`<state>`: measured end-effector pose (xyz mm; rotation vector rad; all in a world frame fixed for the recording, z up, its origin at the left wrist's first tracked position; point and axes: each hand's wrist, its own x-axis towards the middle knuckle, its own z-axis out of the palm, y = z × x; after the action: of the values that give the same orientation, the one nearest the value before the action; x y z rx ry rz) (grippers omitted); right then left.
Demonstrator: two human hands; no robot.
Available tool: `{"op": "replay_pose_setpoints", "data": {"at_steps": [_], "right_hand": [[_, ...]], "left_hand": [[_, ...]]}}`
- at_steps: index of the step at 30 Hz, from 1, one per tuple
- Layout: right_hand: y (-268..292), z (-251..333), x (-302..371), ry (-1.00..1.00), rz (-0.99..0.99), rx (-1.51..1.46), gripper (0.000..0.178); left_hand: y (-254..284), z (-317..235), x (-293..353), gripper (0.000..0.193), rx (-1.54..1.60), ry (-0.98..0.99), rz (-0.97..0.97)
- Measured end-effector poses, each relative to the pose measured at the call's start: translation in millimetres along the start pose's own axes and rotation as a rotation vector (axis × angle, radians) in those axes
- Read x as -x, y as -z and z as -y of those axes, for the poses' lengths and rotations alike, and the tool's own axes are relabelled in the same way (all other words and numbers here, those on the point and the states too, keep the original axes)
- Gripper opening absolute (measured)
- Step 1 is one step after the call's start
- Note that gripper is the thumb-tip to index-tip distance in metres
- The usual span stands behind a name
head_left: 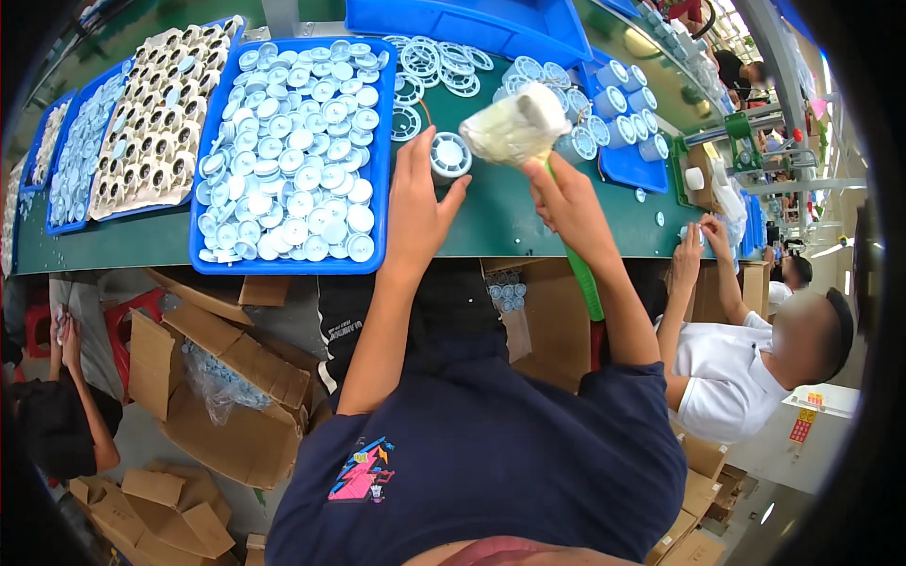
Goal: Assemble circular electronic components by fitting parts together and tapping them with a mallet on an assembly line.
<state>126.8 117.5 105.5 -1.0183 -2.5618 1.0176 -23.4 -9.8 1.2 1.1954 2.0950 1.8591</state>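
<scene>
In my right hand is a mallet, its green handle pointing down toward me. Its bulky head is wrapped in whitish film and hangs over the green bench. My left hand curves round a small, pale-blue cylindrical part with a slotted round cap, standing on the bench. The fingers lie along its left side, with the thumb at its near edge. Just beyond are loose spoked pale-blue rings. The mallet head blocks some of the capped cylinders behind it.
A blue tray heaped with pale discs stands left, beside a cardboard tray of dark-centred parts. Capped cups fill a blue tray at right. A co-worker in white handles a part there. Open cartons stand below the bench.
</scene>
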Motion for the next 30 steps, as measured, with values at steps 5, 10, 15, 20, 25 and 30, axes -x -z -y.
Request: {"op": "replay_pose_setpoints", "data": {"at_steps": [5, 10, 15, 20, 25, 30], "right_hand": [[-14.5, -12.4, 38.5, 0.014, -0.217, -0.104, 0.023], [-4.1, -9.7, 47.9, 0.322, -0.178, 0.141, 0.029], [-1.4, 24.6, 37.8, 0.511, -0.092, 0.417, 0.056], [6.0, 45.7, 16.5, 0.615, -0.072, 0.445, 0.057], [20.6, 75.0, -10.7, 0.396, 0.101, 0.311, 0.047], [15.8, 53.5, -47.6, 0.312, 0.166, 0.381, 0.047]], "left_hand": [[0.8, 0.5, 1.5, 0.074, -0.023, 0.009, 0.008], [0.1, -1.0, 3.6, 0.089, 0.079, 0.147, 0.001], [-0.1, -4.5, 0.0, 0.092, 0.138, 0.172, -0.017], [-5.5, 5.2, 4.4, 0.103, 0.139, -0.040, -0.064], [-0.3, -0.7, 7.2, 0.112, 0.093, 0.190, 0.030], [-4.6, 3.1, 5.5, 0.109, 0.106, 0.148, 0.020]]}}
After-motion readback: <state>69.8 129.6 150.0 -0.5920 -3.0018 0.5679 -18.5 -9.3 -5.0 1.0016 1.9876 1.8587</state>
